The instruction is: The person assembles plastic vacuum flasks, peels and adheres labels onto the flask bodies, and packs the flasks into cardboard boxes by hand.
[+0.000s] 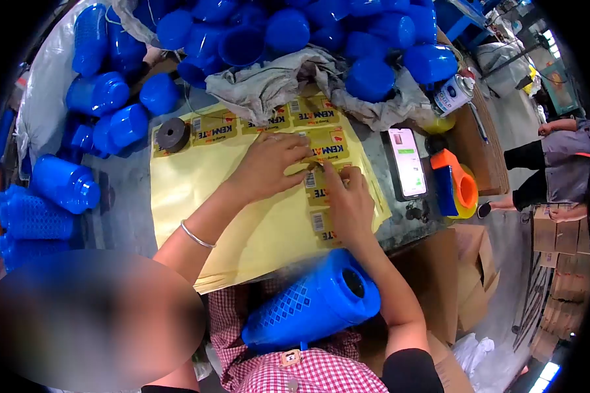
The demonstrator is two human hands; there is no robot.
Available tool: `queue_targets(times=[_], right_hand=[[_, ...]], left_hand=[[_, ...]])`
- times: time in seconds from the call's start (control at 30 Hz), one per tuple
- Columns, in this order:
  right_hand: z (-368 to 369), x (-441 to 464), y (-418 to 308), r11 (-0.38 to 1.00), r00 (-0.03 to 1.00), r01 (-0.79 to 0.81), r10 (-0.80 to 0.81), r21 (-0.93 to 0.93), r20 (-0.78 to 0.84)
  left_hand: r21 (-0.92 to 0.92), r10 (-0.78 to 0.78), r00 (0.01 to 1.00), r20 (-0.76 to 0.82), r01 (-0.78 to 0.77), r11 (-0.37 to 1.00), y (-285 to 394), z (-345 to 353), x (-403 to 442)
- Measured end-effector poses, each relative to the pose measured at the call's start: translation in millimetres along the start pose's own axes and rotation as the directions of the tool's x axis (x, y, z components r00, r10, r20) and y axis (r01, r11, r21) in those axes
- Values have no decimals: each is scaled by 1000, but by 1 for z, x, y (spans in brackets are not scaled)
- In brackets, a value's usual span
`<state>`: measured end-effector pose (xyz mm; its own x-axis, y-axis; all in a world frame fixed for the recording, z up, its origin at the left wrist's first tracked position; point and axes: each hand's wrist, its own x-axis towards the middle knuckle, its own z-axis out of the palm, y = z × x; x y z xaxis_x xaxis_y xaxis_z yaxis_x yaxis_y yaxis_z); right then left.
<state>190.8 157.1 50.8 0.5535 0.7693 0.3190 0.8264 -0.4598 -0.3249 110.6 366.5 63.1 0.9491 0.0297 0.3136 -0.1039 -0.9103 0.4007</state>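
Observation:
A yellow sticker sheet (203,242) printed with KEMATE labels lies on the table on top of more sheets. My left hand (272,164) rests on it, thumb and fingers apart, fingertips beside a label (328,145). Close by, my right hand (351,200) has its fingertips together at the lower edge of that label, seemingly pinching it; the exact contact is hard to see. Across my lap lies a blue plastic jug (308,304) with a diamond pattern and a dark round opening. A dark tape roll (173,135) sits on the sheet's upper left corner.
Many blue bottles (98,93) and cups crowd the back and left, with crumpled grey cloth (269,85) before them. To the right are a lit phone (405,164), an orange tape dispenser (464,187) and a spray can (453,93). A person (567,164) stands beyond.

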Motion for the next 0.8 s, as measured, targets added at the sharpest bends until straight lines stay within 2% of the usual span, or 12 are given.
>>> queue_targets(times=[0.07, 0.17, 0.23, 0.33, 0.37, 0.4, 0.43, 0.47, 0.53, 0.67, 0.73, 0.8], right_hand=[[3, 0, 1, 997, 999, -41, 43, 64, -26], [0, 2, -1, 998, 996, 60, -60, -12, -72], [-4, 6, 0, 983, 976, 154, -167, -96, -139], [4, 5, 7, 987, 964, 163, -161, -7, -213], [-1, 3, 6, 987, 962, 159, -156, -5, -224], [-7, 0, 6, 798, 969, -117, 222, 591, -107], [-17, 1, 1, 236, 878, -333, 431, 913, 209], [-28, 2, -4, -294, 915, -123, 336, 948, 223], [-80, 2, -15, -574, 879, -376, 26, 728, 475], [-85, -9, -41, 331, 947, -320, 142, 888, 289], [-88, -7, -66, 643, 980, -58, 184, 764, -81], [-90, 0, -91, 750, 942, 127, 114, 649, -317]], left_hand=[[30, 9, 999, -54, -7, 1000, 1, 3, 5], [58, -261, 954, 150, 255, 965, 2, -2, 26], [-269, -397, 905, -155, 348, 898, 9, -12, 37], [-609, -461, 823, -331, 187, 771, 55, -67, 29], [-480, -236, 867, -439, -5, 877, 72, -77, 18], [-328, 7, 860, -510, -202, 923, 85, -84, 4], [-73, 228, 858, -460, -293, 953, 90, -86, -11], [52, 317, 897, -309, -317, 947, 99, -93, -30], [98, 350, 899, -263, -336, 937, 116, -95, -54], [182, 225, 928, -298, -176, 967, 147, -79, -124], [-228, -235, 896, -376, 156, 961, 205, -56, -178], [-213, -342, 924, -169, 305, 928, 263, -34, -225]])
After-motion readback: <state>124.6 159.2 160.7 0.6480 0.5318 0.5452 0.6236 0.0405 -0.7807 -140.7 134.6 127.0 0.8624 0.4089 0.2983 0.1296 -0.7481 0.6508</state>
